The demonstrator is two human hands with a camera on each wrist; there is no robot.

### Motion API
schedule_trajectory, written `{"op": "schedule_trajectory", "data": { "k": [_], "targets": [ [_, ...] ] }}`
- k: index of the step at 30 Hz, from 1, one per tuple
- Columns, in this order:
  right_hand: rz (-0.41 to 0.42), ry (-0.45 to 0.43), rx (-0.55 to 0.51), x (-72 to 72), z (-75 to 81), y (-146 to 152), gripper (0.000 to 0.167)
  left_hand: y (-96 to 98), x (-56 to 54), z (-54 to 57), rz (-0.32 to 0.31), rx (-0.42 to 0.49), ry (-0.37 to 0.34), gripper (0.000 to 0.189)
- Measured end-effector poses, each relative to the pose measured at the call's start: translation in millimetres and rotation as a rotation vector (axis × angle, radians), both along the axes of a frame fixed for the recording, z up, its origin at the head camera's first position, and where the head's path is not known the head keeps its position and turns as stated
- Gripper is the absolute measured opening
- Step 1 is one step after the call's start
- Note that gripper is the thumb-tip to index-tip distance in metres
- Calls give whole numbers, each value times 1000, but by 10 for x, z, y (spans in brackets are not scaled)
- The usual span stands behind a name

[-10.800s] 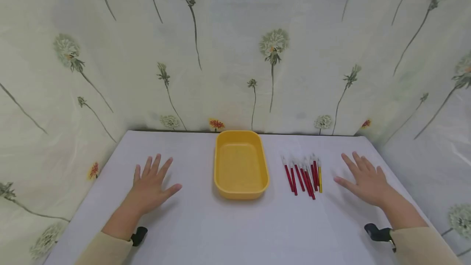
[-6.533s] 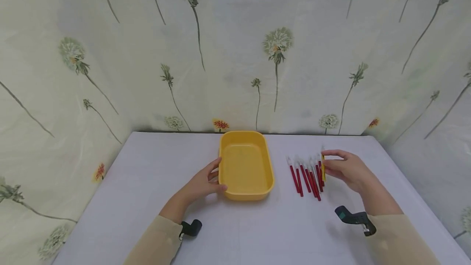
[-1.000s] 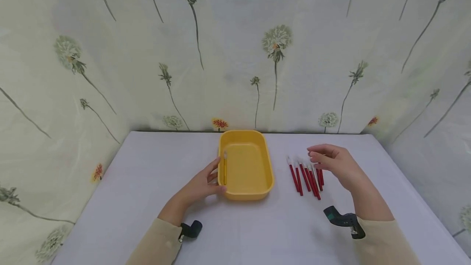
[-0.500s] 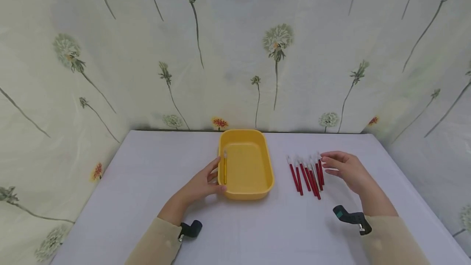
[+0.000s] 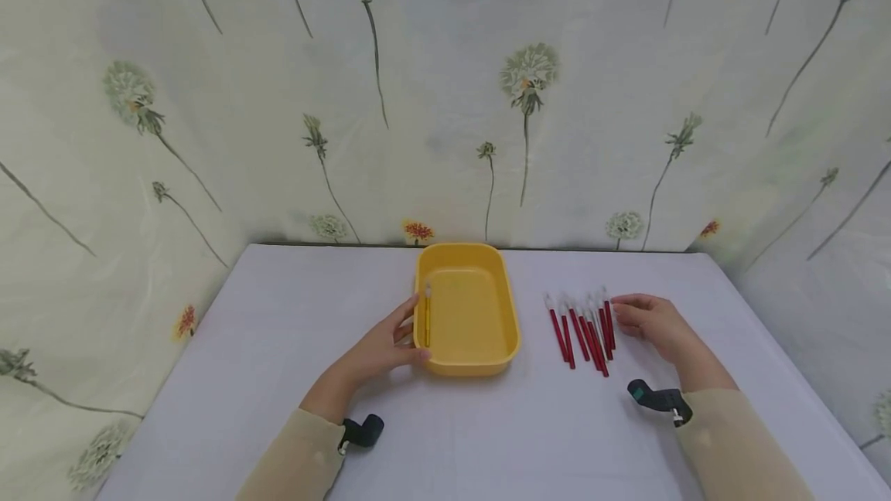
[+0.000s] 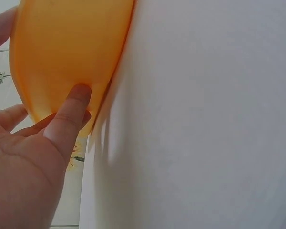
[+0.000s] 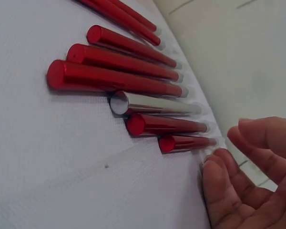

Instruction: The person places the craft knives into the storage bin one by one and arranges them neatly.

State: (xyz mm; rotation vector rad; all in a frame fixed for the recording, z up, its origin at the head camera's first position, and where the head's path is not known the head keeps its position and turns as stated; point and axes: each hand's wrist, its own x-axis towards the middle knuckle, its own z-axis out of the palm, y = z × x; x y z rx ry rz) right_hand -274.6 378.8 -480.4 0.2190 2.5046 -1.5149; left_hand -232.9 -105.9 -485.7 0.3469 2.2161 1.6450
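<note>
My left hand [image 5: 379,346] holds the left side of a yellow tray [image 5: 511,331]. In the left wrist view, fingertips [image 6: 80,91] press on the tray's outer wall [image 6: 71,43]. One slim yellow pen-like stick [image 5: 428,319] with a pale tip lies inside along the tray's left wall. Right of the tray is a row of slim red pen-like sticks [image 5: 586,339] with clear tips, with one silver stick [image 7: 157,103] among them. My right hand [image 5: 657,323] is beside the rightmost red stick [image 7: 188,143], bent fingers apart near its tip, gripping nothing visible.
A white-covered table [image 5: 445,439] bears everything. A pale cloth backdrop [image 5: 431,99] printed with dandelions rises behind the table's far edge and along the sides. Each wrist carries a small black camera [image 5: 363,430].
Earlier my right hand pinched the yellow stick at the row's right end; it now lies in the tray. Within the last second that hand has moved right and lower. My left hand stays put.
</note>
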Motion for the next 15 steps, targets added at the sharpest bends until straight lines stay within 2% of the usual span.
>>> {"op": "schedule_trajectory", "data": {
  "k": [4, 10, 15],
  "targets": [
    [3, -11, 2, -16, -48, 21, 50, 12, -3, -7, 1, -9, -4, 102],
    [27, 5, 82, -39, -85, 21, 45, 17, -1, -8, 18, 12, -3, 99],
    [35, 22, 100, -48, -111, 14, 41, 22, 14, -21, 16, 15, -2, 99]
  ]
}}
